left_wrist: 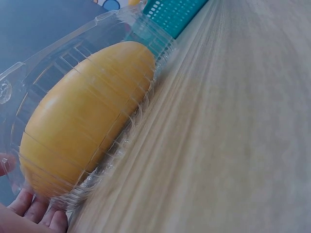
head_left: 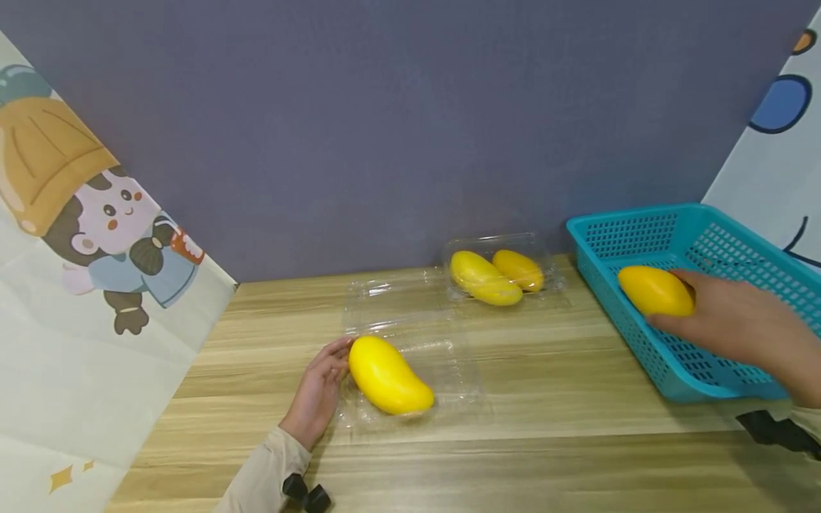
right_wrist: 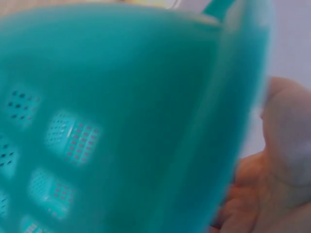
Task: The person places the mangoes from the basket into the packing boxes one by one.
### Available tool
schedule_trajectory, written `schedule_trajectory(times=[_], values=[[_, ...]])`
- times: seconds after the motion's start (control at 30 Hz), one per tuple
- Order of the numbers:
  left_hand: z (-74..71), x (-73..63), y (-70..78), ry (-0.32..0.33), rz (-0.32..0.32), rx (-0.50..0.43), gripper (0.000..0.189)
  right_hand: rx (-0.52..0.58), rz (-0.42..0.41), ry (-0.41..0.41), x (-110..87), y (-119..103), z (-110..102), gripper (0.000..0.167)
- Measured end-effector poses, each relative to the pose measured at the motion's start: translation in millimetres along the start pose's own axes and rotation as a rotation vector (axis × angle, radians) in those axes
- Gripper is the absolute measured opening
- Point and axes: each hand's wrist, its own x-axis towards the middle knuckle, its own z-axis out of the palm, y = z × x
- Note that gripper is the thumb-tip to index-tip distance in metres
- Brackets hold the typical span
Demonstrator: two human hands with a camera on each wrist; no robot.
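Note:
My right hand (head_left: 747,317) grips a yellow mango (head_left: 656,291) over the blue-green plastic basket (head_left: 625,324). In the right wrist view the basket wall (right_wrist: 131,97) covers the mango and part of the hand (right_wrist: 277,189). My left hand (head_left: 317,392) holds the left edge of an open clear plastic container (head_left: 442,363), thumb higher and fingers low at its side. Inside that container lies another yellow mango (head_left: 388,376), seen through the ribbed wall in the left wrist view (left_wrist: 90,114).
Behind, a clear container (head_left: 551,285) with two yellow mangoes (head_left: 481,278) stands by the grey wall (head_left: 385,128). The open container's lid (head_left: 391,303) lies back toward the wall. Everything stands on a wood-grain table (head_left: 545,456), between printed side panels (head_left: 83,342).

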Motion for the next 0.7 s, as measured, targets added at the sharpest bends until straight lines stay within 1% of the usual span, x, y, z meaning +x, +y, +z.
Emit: schedule_trajectory(times=[0.1, 0.3, 0.57, 0.7], values=[[-0.3, 0.9, 0.2, -0.002, -0.011, -0.004, 0.049, -0.007, -0.002, 0.017, -0.3, -8.0, -3.6, 0.094], [-1.7, 1.0, -0.2, -0.006, -0.023, -0.014, 0.050, 0.004, -0.022, 0.007, 0.4, -30.2, -6.9, 0.096], [-1.2, 0.5, -0.9, -0.010, -0.018, -0.008, 0.049, 0.062, -0.090, -0.008, 6.9, -60.5, 0.0, 0.095], [-0.8, 1.3, -0.9, -0.016, -0.015, -0.010, 0.050, 0.092, -0.125, -0.013, 9.8, -75.9, 4.7, 0.092]])
